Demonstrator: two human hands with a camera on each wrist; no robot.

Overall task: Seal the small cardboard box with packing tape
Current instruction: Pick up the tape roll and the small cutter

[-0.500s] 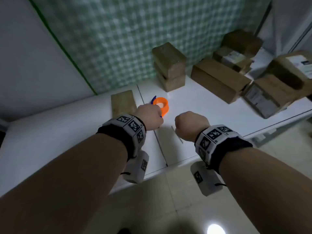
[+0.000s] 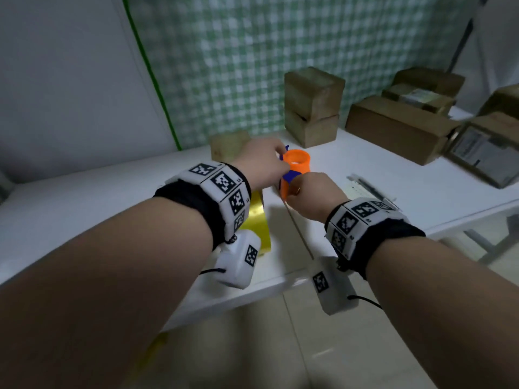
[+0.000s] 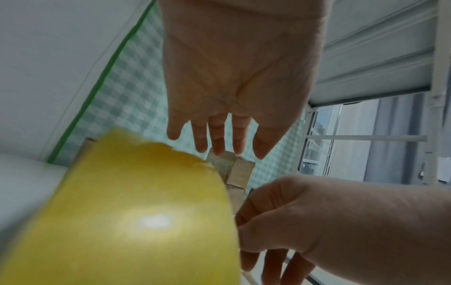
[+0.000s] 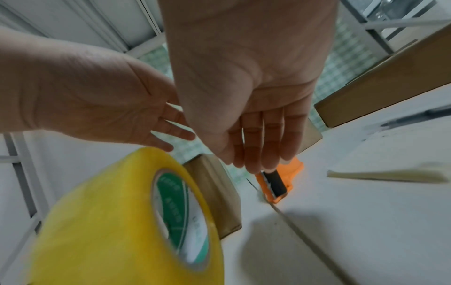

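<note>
Tape roll (image 4: 97, 231) — yellow, standing on edge — sits on the white table (image 2: 421, 175) just beside the small cardboard box (image 4: 214, 192), which lies flat near the left grip (image 3: 234, 77). That grip hovers with straight fingers, holding nothing, close to the orange tape cutter (image 2: 297, 161). The right grip (image 4: 253, 96) is likewise unclenched, fingertips touching the cutter's black part — though the blurred head view makes them look somewhat curled. Other boxes (image 2: 311, 105) stand behind.

White table (image 2: 407, 192), small cardboard box (image 2: 227, 146), orange tape dispenser (image 2: 296, 167), stacked boxes (image 2: 311, 105), long carton (image 2: 398, 127) resting on it.
</note>
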